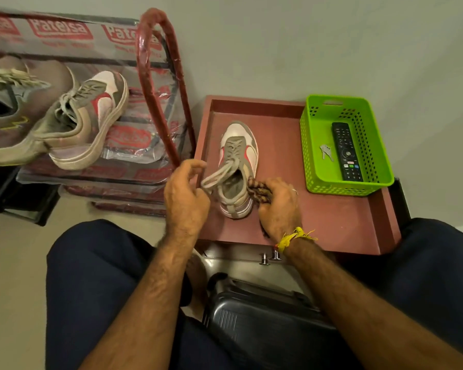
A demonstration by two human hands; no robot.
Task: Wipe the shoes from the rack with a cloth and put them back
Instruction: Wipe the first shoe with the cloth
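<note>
Reddish-brown tabletop (332,217) with a raised rim carries a grey-and-white sneaker (238,156), toe pointing away from the person; the right hand (278,204) clutches a striped brown cloth (259,192), its fingers (267,184) curled tight round it and pressing it against the shoe's right side near the heel; the left hand (186,193) sits just left of the shoe by its loose laces (217,174), fingers curled, though whether they pinch a lace I cannot tell; a yellow thread (294,237) circles the right wrist; at the left, the shoe rack (155,84), wrapped in printed plastic, bears the matching sneaker (91,121) and a grey shoe (11,110); a green basket (345,145) on the tabletop's right holds a remote control (346,150) and keys (326,152).
</note>
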